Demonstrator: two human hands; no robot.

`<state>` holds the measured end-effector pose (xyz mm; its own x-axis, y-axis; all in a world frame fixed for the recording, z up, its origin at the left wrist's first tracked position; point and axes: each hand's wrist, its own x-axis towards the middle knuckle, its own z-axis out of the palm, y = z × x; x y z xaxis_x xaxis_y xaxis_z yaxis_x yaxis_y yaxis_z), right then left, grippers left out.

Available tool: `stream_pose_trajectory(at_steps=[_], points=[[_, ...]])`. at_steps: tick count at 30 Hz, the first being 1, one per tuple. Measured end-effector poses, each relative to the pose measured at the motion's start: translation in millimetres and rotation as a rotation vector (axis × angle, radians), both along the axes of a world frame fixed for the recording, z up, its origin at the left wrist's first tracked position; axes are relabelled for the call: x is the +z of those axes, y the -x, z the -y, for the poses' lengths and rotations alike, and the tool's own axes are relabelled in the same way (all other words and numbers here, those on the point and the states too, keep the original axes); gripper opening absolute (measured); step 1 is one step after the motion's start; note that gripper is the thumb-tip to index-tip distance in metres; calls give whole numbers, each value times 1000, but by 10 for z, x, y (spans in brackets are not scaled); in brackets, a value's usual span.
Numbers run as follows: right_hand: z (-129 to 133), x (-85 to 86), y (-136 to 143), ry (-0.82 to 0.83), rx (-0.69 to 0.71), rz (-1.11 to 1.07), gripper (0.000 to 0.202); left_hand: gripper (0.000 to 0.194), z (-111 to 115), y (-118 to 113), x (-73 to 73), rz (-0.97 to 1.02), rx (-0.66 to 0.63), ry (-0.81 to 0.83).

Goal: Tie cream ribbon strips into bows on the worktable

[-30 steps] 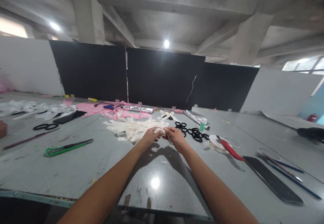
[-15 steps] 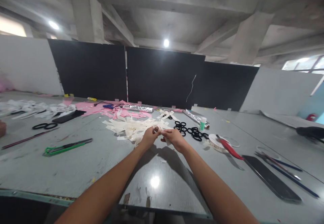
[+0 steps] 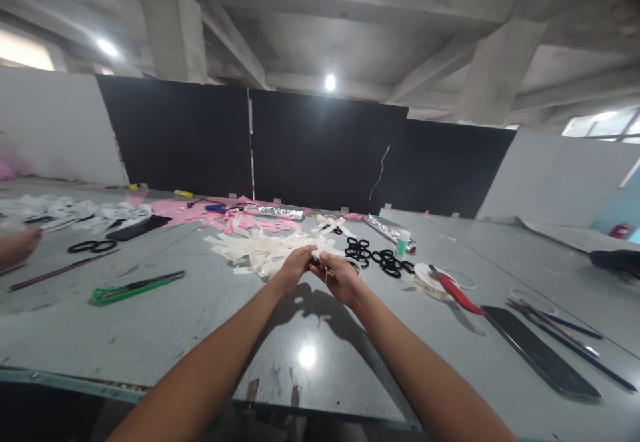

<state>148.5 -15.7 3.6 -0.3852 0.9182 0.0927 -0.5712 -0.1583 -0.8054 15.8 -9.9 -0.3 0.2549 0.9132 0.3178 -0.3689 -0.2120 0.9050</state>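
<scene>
My left hand and my right hand meet over the middle of the table, fingertips pinched together. Both hold a small white strip, bunched between the thumbs and fingers; most of it is hidden. A thin white end hangs below the fingers of my right hand, and a pale loop shows just beyond that hand. Behind my left hand spreads a heap of cream strips. Several black rings lie to the right of my right hand.
At the right are a glue stick, a ribbon roll, a red-handled tool and a black slab. A green-handled cutter and black-handled scissors lie left. Another person's hand enters at the left edge.
My hands have drawn closer together and turned slightly around the white strip. The other person's hand at the left has reached farther into view.
</scene>
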Motion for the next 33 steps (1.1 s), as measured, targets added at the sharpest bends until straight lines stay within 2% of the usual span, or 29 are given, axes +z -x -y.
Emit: stream_pose_trajectory(at_steps=[4, 8, 17, 21, 24, 28, 33], points=[[7, 0, 8, -19, -4, 23, 15, 32, 10, 31, 25, 18, -30, 9], [-1, 20, -35, -74, 16, 18, 17, 34, 52, 43, 87, -56, -16, 10], [9, -3, 21, -136, 3, -65, 13, 35, 50, 43, 105, -145, 11, -141], [22, -5, -11, -104, 83, -19, 19, 36, 42, 60, 94, -158, -42, -157], [5, 20, -88, -146, 163, 61, 17, 36, 35, 69, 92, -218, -51, -165], [-10, 98, -186, -248, 244, 217, 20, 35, 7, 70, 89, -343, 39, -216], [2, 146, -217, -317, 258, 322, 22, 37, -23, 40, 88, -437, 146, -263]])
